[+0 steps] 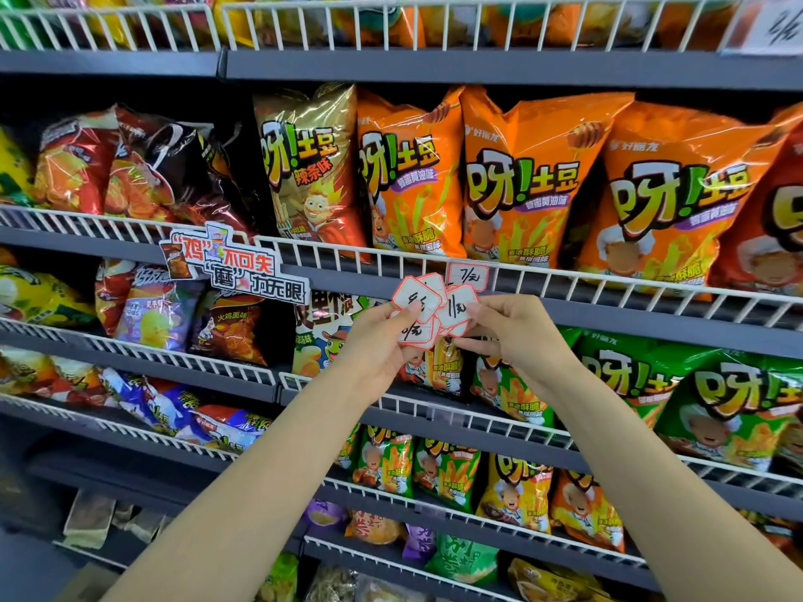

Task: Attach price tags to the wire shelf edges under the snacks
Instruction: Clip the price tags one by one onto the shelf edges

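Your left hand [382, 345] pinches a fanned stack of price tags [430, 308], thumb pressed on the front tag, fingers curled behind. The tags are white with red borders and handwritten prices. Your right hand [517, 332] meets the stack from the right; its fingertips [471, 309] pinch the edge of the rightmost tag.

The landmark is the wire shelf edge [565, 282], the white rail under the orange snack bags.

- The stack sits just below the rail's left part, in front of the grey shelf lip, apart from the wire.
- One mounted price tag [467, 276] is on the rail, just above the stack and under the orange bags. Its writing reads like "7/元". The top of your stack overlaps its lower-left corner, and I can't tell whether they touch.
- The orange potato-stick bags [512, 180] stand upright in a row right behind the rail. A gold bag of the same brand [304, 167] stands at the row's left end.
- A promo shelf sign [234, 265] with red and black Chinese text hangs at the rail's left end, near your left hand but apart from it.
- The green potato-stick bags [717, 397] sit one shelf below the rail, to the right of your right wrist.
- Red and purple chip bags [143, 310] sit below and left of the rail, past the sign.
- Another paper tag [778, 23] hangs on the top shelf's wire, well above the rail's right end.
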`<state>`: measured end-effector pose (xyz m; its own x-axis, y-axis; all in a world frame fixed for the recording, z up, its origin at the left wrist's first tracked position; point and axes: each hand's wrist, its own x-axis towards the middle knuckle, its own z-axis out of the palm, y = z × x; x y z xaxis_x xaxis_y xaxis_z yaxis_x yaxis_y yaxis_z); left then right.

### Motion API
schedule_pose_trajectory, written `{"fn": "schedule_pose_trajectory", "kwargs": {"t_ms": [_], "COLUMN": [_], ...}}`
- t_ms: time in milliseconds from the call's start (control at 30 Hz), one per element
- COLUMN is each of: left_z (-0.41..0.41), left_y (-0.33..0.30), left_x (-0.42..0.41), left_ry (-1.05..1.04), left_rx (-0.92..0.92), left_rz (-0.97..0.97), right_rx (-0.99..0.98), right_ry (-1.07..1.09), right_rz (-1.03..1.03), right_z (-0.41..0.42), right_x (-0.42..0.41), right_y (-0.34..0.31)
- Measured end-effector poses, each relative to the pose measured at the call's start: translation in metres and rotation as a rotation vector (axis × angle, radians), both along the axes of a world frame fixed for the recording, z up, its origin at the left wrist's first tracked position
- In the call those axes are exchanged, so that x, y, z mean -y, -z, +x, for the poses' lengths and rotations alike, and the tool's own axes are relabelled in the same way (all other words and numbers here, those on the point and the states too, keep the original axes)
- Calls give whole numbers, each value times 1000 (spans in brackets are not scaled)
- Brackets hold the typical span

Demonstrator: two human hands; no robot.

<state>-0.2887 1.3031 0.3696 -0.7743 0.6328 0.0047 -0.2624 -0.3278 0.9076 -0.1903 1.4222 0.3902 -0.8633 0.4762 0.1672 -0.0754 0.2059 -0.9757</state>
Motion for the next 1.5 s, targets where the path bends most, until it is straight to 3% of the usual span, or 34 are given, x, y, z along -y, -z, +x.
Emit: {"fn": "schedule_pose_trajectory", "kwargs": {"t_ms": [233,400,667,800,1033,1300,1500], "left_z": [0,-2,-5,-6,-11,-28,-38], "left_y": [-1,8,27,43,71,112,147], "left_x": [0,1,2,3,2,-2,-22], "left_ry": [-38,-168,-345,-313,-107,-114,-3], "left_rx": [-65,-308,-725,-674,-348,-509,-422], "left_rz": [-30,-224,-497,-566,-500,-611,-749], "right_rx": [-56,-11,33,38,106,158,241], "right_ry": [85,82,94,95,161,350,382], "right_rz": [4,114,120,34,-53,89,299], "right_z": [2,3,-3,-3,-4,-18,-26], "right_x": [0,1,7,9,7,-12,-30], "right_y": [0,4,35,53,81,125,147]}}
